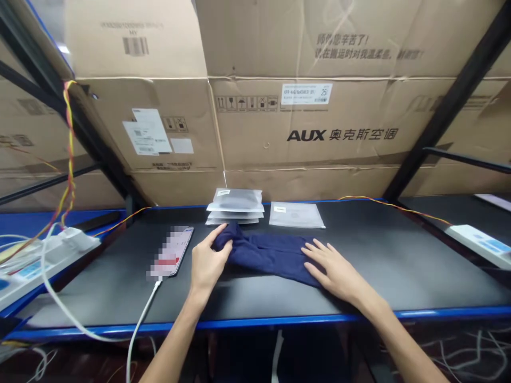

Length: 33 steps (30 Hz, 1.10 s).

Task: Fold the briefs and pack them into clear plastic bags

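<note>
A dark navy piece of folded cloth (271, 252) lies across the dark mat in front of me. My left hand (208, 260) grips its left end, thumb and fingers closed on the bunched fabric, which is lifted a little there. My right hand (331, 268) rests flat on the cloth's right end with the fingers stretched out. Just behind the cloth is a stack of several frosted plastic pouches (235, 205). One more frosted pouch (296, 215) lies flat to the right of that stack.
A phone (175, 250) on a white charging cable (143, 314) lies to the left. White power strips sit at the left (43, 260) and right (481, 242). A cardboard wall (255, 138) stands behind the blue-edged shelf (279, 321), with black metal posts on both sides.
</note>
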### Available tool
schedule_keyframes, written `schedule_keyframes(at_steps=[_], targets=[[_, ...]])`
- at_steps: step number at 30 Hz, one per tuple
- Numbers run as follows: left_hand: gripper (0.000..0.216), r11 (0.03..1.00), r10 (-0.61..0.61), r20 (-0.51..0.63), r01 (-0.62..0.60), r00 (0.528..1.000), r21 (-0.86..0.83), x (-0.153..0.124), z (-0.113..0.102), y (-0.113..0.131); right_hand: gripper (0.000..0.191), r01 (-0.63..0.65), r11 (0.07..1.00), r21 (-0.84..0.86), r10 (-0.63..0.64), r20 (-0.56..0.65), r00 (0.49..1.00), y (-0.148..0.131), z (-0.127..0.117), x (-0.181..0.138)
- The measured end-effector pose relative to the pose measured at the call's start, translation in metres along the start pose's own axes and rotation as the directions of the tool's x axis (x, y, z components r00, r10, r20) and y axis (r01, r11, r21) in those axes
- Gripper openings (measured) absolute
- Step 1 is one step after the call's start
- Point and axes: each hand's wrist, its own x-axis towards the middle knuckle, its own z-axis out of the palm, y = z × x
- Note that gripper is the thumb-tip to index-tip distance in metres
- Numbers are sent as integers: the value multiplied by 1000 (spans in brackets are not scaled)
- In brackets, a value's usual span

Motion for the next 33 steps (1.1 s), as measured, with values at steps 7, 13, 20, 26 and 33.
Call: schedule_keyframes(at_steps=[7, 13, 20, 26, 33], targets=[[42, 960, 280, 303, -266, 911, -87, -21, 50, 34, 50, -2, 989, 148, 7, -34, 999, -3, 11, 1], [37, 843, 405, 634, -538, 658, 20, -33, 62, 33, 53, -5, 992, 124, 8, -23, 1000, 18, 6, -3], [34, 891, 366, 613, -453, 701, -14, -30, 49, 42, 52, 11, 999, 34, -13, 53, 999, 16, 6, 0], [37, 942, 56, 302, -150, 952, 299, -14, 21, 26, 54, 1, 1000, 16, -2, 77, 997, 5, 5, 4], [32, 888, -161, 405, -47, 900, 458, -11, 5, 10, 54, 37, 995, 95, -43, 66, 997, -6, 8, 14]])
